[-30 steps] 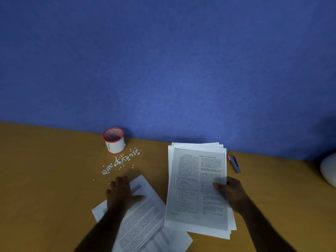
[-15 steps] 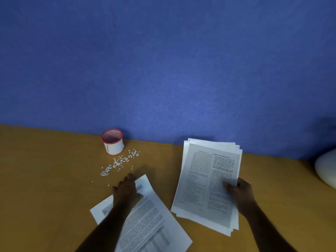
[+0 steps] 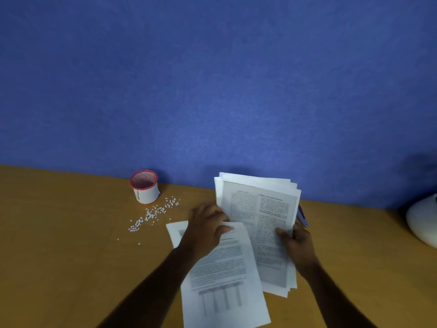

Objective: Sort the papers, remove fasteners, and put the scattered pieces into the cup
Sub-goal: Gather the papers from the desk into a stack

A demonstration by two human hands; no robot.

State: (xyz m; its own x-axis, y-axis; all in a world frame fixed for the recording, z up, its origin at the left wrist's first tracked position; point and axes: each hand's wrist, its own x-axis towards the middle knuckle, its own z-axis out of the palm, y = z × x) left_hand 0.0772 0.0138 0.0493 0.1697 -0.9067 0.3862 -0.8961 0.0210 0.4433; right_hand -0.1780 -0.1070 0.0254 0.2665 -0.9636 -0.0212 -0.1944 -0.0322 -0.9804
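My right hand [image 3: 298,246] grips a stack of printed papers [image 3: 260,209] by its lower right side and holds it tilted above the wooden desk [image 3: 59,245]. My left hand [image 3: 205,229] is at the top of a second printed sheet [image 3: 224,275], with its fingers touching the left edge of the lifted stack. A white cup with a red mesh rim [image 3: 144,187] stands upright at the back left. Small white pieces [image 3: 155,213] lie scattered on the desk just right of and in front of the cup.
A blue and red pen-like tool [image 3: 302,215] peeks out behind the stack's right edge. A white rounded object [image 3: 423,221] sits at the far right. A blue wall [image 3: 212,79] backs the desk.
My right hand has raised and tilted the stack and brought it left. My left hand has moved right with the lower sheet and now reaches the stack's left edge.
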